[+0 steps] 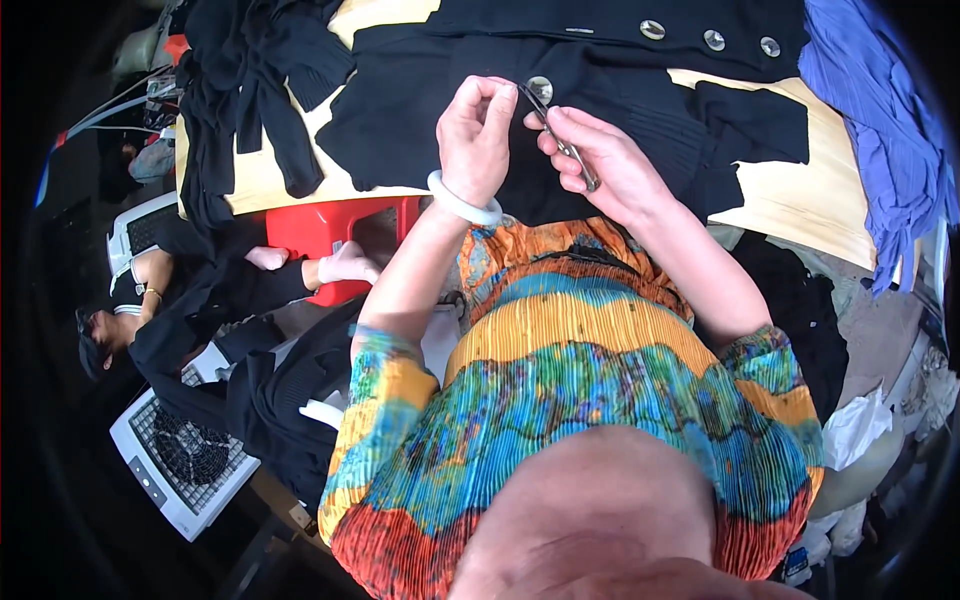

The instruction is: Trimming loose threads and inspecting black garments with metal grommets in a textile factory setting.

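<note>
A black knitted garment [420,120] lies spread on the table in front of me, with a large shiny button [540,90] between my hands. My left hand [476,140], with a pale bangle [464,202] at its wrist, is raised over the garment. Its thumb and forefinger are pinched together; what they hold, if anything, is too small to make out. In my right hand [605,160], closed around it, is a slim dark metal tool that looks like thread snips [575,155]. The tip of the tool points toward my left fingertips.
Another black garment with shiny buttons [713,40] lies along the far side of the wooden table [810,195]. Purple-blue cloth [880,120] hangs over its right end. At left are a red stool [310,228], a person in dark clothes [150,280] and a white grille-fronted fan [185,460].
</note>
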`<action>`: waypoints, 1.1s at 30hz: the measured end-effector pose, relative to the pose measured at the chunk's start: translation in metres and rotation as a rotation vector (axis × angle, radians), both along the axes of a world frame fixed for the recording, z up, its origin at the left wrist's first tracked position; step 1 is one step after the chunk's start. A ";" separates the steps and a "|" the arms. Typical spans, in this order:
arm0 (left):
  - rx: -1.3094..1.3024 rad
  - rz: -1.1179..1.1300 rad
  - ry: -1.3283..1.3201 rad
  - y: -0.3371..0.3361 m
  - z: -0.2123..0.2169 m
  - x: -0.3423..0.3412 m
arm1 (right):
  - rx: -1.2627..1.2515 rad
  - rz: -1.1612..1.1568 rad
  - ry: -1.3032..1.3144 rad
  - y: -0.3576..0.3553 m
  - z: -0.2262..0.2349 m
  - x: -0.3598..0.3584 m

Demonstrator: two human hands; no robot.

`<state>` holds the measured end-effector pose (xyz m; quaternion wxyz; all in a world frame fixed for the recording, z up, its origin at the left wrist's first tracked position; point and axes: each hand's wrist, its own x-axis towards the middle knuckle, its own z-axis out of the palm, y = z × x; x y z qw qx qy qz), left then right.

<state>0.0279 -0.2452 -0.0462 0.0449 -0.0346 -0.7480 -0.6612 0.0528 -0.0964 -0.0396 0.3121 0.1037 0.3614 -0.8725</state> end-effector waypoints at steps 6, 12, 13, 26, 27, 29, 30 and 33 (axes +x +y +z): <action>-0.049 -0.001 0.059 0.000 -0.003 0.003 | 0.015 -0.052 -0.039 -0.006 -0.003 -0.001; -0.108 0.012 0.121 -0.001 -0.002 0.001 | 0.004 -0.056 -0.014 -0.010 -0.009 -0.003; -0.107 0.008 0.125 -0.001 -0.002 0.001 | 0.005 -0.060 -0.010 -0.009 -0.009 -0.004; -0.045 0.370 -0.001 -0.098 -0.001 -0.016 | 0.799 -0.672 0.259 0.173 0.010 0.042; -0.072 0.355 0.029 -0.106 -0.003 -0.016 | 0.904 -0.778 0.239 0.205 0.000 0.053; -0.095 0.380 0.022 -0.120 -0.005 -0.018 | 1.180 -1.007 0.302 0.279 -0.041 0.072; -0.081 0.392 0.032 -0.127 -0.007 -0.018 | 1.420 -1.038 0.281 0.312 -0.048 0.079; -0.268 0.374 -0.114 -0.128 0.010 -0.015 | 2.144 -0.893 0.296 0.356 -0.038 0.087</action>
